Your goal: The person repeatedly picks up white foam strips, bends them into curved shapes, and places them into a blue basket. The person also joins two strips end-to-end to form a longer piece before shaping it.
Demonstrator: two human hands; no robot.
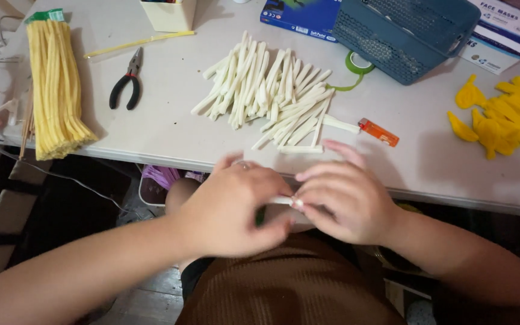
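Both hands met below the table's [170,129] edge: the left hand [230,210] and right hand [344,201] pinched one white strip [282,200] between them, the strip pile [272,96] at twelve o'clock.

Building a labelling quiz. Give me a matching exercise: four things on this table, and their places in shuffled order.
Things:
1. pliers
2. orange lighter
3. yellow felt cutouts
4. green tape roll

Places:
A. far right of the table
B. beside the blue mesh basket
C. just right of the pile of white strips
D. between the yellow bundle and the white strips

Pairs: 1-D, 2-C, 3-A, 4-B
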